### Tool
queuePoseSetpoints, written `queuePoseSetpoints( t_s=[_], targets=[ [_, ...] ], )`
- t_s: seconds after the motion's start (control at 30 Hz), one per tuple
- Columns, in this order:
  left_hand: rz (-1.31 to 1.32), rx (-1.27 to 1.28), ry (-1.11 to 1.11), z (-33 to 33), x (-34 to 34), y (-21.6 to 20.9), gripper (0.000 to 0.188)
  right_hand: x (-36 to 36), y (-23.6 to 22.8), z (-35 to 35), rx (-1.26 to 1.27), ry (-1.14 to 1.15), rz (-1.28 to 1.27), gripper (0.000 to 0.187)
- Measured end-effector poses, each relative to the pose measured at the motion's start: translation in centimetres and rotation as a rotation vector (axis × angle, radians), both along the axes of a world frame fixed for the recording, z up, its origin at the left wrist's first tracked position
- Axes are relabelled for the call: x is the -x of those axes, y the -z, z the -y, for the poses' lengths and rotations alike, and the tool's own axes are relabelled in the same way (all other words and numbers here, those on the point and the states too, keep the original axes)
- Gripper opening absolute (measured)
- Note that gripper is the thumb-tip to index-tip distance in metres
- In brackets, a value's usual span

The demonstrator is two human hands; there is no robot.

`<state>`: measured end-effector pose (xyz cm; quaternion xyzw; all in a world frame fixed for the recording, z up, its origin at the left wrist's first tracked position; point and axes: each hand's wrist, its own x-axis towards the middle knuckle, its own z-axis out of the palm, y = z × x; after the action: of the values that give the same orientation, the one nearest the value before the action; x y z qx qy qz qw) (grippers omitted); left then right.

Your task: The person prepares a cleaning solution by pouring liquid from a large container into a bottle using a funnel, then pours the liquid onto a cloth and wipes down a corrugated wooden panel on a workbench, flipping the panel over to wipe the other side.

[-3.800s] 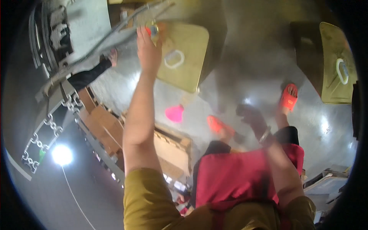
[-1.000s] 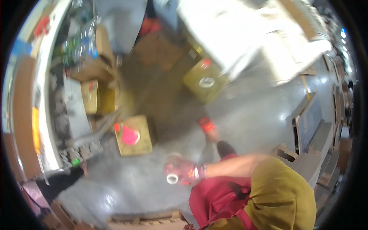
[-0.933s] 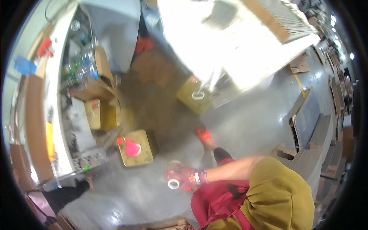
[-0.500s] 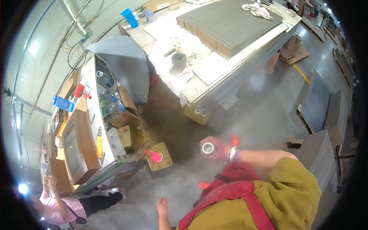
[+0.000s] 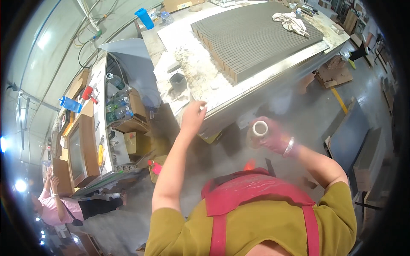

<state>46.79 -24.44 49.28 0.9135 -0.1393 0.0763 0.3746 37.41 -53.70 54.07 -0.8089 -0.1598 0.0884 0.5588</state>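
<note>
My right hand (image 5: pixel 273 137), in a reddish glove, is wrapped round a bottle-like container (image 5: pixel 259 128) with a pale round rim at its mouth; its body is mostly hidden beneath the rim. At the near edge of the worktable (image 5: pixel 239 96) is my bare left hand (image 5: pixel 194 116). Its fingers are pinched together, with a small whitish spot at the tips too small to name. Close by on the table stand a dark grey cup (image 5: pixel 177 82) and a small white round piece (image 5: pixel 215 85). Behind them lies a wide row of grey-topped brown strips (image 5: pixel 260 38).
A crumpled white cloth (image 5: pixel 291 23) lies on the strips. A blue cup (image 5: pixel 144 18) stands at the table's far left. The left bench holds a red-headed mallet (image 5: pixel 88 94), a blue bottle (image 5: pixel 70 104) and a framed panel (image 5: pixel 81 151). Another person (image 5: pixel 60 209) stands lower left.
My left hand has risen from low in the view to the table's near edge. My right hand, still holding the container, has moved right and closer to the table.
</note>
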Motion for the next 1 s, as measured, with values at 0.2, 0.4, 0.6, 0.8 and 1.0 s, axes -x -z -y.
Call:
queuePoseSetpoints(
  t_s=[0.2, 0.4, 0.6, 0.8, 1.0],
  targets=[
    [0.149, -0.334, 0.022, 5.8, -9.9, 2.3, 0.033, -5.4, -5.6, 1.0, -0.089, 0.017, -0.13, 0.039],
    [0.068, -0.481, 0.172, 6.6, -15.3, 4.9, 0.026, -11.6, -6.4, 0.3, -0.224, -0.03, -0.04, 0.043],
    [-0.162, 0.317, 0.081, 2.0, -15.6, -6.0, 0.043, -17.7, -6.2, -4.1, -0.146, -0.128, 0.071, 0.045],
    [0.017, 0.041, 0.22, 2.8, -10.5, -16.6, 0.037, -21.4, -6.2, -5.6, -0.079, -0.204, 0.024, 0.044],
    [0.011, -0.099, 0.149, 6.4, -10.5, -16.7, 0.037, -25.0, -3.1, -7.1, -0.104, -0.263, 0.134, 0.043]
  ],
)
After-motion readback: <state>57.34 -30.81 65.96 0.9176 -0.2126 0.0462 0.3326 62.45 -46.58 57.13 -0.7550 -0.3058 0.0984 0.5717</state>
